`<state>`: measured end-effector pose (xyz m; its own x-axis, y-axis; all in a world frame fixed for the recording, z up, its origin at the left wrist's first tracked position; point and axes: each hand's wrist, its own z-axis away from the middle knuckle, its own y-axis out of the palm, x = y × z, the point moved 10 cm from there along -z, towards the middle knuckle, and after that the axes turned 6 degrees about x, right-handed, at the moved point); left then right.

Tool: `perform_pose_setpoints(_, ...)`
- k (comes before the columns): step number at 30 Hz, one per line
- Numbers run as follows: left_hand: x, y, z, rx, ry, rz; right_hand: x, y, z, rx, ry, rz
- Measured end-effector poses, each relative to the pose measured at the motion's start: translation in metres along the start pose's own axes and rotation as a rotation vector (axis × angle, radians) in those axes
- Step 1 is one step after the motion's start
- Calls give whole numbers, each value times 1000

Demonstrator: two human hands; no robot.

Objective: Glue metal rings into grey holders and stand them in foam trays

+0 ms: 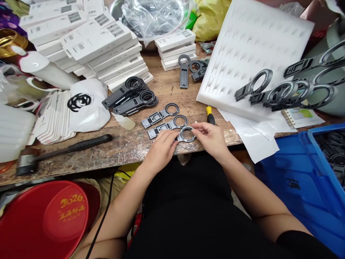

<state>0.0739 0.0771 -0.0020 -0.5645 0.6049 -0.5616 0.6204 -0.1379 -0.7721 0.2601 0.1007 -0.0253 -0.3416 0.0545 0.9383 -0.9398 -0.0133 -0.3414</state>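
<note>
I'm watching both hands at work in the middle of the frame, low on the near edge of the worn wooden desk (pixel 129 140). The left hand (pixel 163 146) is curled with fingers and thumb brought in around the narrow end of a grey ringed part (pixel 186 140), covering most of that end from me. The right hand (pixel 210 137) has its thumb and forefinger pinched nearly together at the right side of the part's ring, the other fingers loosely bent. The part lies just below two similar flat pieces (pixel 163 127), set slantwise side by side at frame centre. Just above the right hand I can see a yellow-and-black handle (pixel 210 116); left of the two pieces are a small bottle (pixel 125 122) lying on its side and a pile of darker ringed pieces (pixel 126 99). Stacks of white boxes (pixel 105 43) fill the upper left, and a mallet (pixel 74 146) lies along the desk at left. At upper right, a white foam block (pixel 250 46) has more ringed pieces standing along its right side. A blue crate (pixel 291 187) sits lower right, and a red tub (pixel 29 223) lower left.
</note>
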Motion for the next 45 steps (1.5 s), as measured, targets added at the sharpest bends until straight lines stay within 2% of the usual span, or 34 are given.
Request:
perform_pose_setpoints(4, -4, 3, -1, 16, 42, -30, 11, 1, 0, 15, -111, 183)
perform_pose_setpoints(9, -7, 12, -2, 101, 56, -154, 24, 9, 0, 5, -265, 498)
perform_pose_setpoints(14, -11, 14, -2, 133, 62, -195, 30, 15, 23, 5, -377, 732)
perform_pose_setpoints(19, -13, 18, -3, 164, 120, -173, 21, 29, 50, 83, -382, 1145)
perform_pose_setpoints(22, -15, 19, -4, 160, 177, -186, 19, 34, 56, 122, -373, 1240)
perform_pose_setpoints(25, -13, 19, -4, 148, 191, -211, 23, 26, 59, 143, -384, 1169)
perform_pose_setpoints(26, -13, 18, -4, 140, 195, -212, 25, 16, 59, 119, -390, 1102)
perform_pose_setpoints(28, -14, 14, -2, 110, 203, -206, 28, -17, 59, -7, -370, 947)
perform_pose_setpoints(31, -25, 5, 0, 17, 217, -171, 10, -75, 55, -204, -188, 819)
perform_pose_setpoints(33, -38, 1, 1, -45, 237, -114, -11, -93, 48, -187, -23, 810)
perform_pose_setpoints(36, -63, 5, -3, -70, 265, 5, -32, -93, 40, -92, 118, 820)
perform_pose_setpoints(39, -76, 20, -13, -33, 199, 143, -33, -81, 37, -43, 101, 835)
perform_pose_setpoints(42, -70, 46, -26, 71, 8, 327, -25, -73, 43, -48, -15, 754)
perform_pose_setpoints(45, -56, 69, -32, 164, -212, 499, -11, -67, 55, -47, -135, 528)
